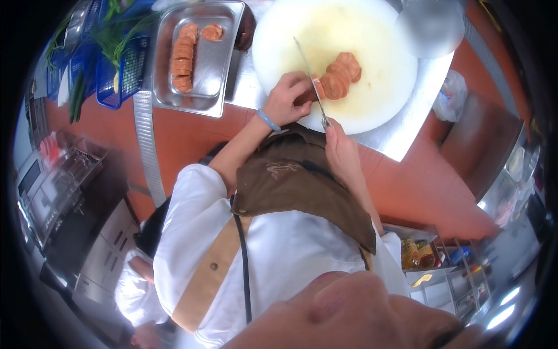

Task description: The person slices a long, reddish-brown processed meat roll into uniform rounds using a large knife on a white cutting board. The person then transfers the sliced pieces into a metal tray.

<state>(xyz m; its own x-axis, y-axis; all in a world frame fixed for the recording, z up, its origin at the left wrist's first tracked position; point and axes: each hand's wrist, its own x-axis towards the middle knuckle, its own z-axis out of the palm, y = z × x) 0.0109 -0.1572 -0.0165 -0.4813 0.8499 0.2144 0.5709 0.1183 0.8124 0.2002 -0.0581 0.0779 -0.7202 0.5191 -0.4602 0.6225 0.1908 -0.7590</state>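
Observation:
A round white cutting board [383, 96] lies before me on a steel table. My left hand [290, 98], with a pale blue bangle at the wrist, holds a piece of reddish-brown sausage [308, 93] on the board, its fingers curled over it. The handle of a kitchen knife [310, 70] is in my right hand [342, 146]. Its blade stands at the sausage's cut end, between my left fingers and the slices. Right of the blade, several round sausage slices [335, 85] overlap in a loose row.
Left of the board, a steel tray [209, 89] holds a row of sausage slices [182, 61] and a small separate pile. Blue plastic baskets [122, 91] with green vegetables stand farther left. A plastic bag [451, 96] is at the right. Another person [139, 288] in white is behind, lower left.

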